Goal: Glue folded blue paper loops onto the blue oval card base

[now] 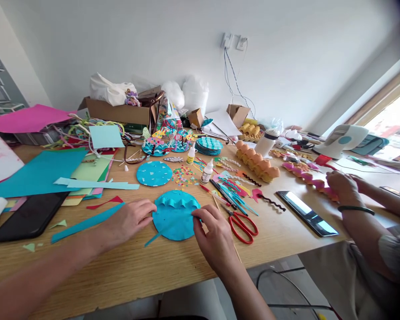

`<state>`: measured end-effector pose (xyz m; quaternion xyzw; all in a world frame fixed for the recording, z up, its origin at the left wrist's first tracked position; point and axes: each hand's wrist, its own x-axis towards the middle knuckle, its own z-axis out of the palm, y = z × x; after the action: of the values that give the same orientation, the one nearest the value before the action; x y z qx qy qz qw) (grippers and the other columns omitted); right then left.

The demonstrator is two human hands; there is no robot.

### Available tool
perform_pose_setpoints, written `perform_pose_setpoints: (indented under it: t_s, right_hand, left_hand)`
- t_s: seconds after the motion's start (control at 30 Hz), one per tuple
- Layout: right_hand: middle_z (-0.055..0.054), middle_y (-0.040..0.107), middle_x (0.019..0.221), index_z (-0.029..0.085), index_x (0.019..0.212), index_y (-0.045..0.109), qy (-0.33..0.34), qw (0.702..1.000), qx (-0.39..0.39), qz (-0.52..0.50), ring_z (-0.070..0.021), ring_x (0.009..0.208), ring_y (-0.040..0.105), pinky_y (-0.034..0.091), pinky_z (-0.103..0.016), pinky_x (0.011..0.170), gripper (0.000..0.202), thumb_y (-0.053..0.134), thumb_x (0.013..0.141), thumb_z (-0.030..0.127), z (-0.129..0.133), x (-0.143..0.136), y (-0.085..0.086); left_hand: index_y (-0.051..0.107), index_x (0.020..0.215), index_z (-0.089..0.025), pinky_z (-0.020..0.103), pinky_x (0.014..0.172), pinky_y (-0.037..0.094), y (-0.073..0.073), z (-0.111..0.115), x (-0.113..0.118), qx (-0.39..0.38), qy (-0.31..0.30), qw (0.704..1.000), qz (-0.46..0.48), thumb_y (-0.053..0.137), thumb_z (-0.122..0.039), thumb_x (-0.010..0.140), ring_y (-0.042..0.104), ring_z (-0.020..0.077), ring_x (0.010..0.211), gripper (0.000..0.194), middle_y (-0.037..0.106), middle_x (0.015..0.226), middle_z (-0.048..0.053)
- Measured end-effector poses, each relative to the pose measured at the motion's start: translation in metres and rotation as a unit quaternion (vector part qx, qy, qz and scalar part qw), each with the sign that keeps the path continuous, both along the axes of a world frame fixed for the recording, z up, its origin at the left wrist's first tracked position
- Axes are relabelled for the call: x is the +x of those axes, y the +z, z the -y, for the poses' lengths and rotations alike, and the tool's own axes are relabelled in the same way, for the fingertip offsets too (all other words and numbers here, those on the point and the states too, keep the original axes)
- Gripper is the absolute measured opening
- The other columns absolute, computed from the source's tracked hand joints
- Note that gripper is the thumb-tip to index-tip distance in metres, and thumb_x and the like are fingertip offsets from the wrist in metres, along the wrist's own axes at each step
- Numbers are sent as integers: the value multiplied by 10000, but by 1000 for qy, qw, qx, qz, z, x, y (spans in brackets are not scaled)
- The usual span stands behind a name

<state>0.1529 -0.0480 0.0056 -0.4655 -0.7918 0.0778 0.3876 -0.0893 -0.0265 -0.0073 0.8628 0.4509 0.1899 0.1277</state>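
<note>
A round blue paper disc lies flat on the table in front of me. Across its upper part runs a wavy blue paper strip, standing up in folds. At the disc's left rim, near one end of the strip, my left hand is closed with its fingertips on the edge. My right hand pinches the right rim, below the strip's other end. A narrow blue paper strip pokes out at the lower left of the disc. Red-handled scissors lie beside my right hand.
Behind the disc are a second blue disc, paper confetti and a glue bottle. Coloured paper and a black phone lie left. Rightward are an egg-carton strip, a dark-framed tablet-like slab and another person's hands.
</note>
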Motion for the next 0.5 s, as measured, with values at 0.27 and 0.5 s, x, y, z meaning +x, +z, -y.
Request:
perform_pose_setpoints:
  t_s: [0.27,0.5]
  right_hand:
    - [-30,619,799,185,806,584,80,997,-20,1,-138,726,573,415,-218,650,147,497,808,67,10,-6,-24]
    - [-39,659,822,169,754,539,127,985,-79,90,-156,772,582,421,-233,696,141,514,776,32,8,-31,-22]
  left_hand:
    - [585,870,-163,298,778,467,-8,-16,12,24,24,991,-129,529,-162,840,574,190,875,63,587,891,42]
    - [551,758,-165,317,714,459,-23,-18,12,123,1,977,-176,432,-110,877,538,197,796,177,558,800,41]
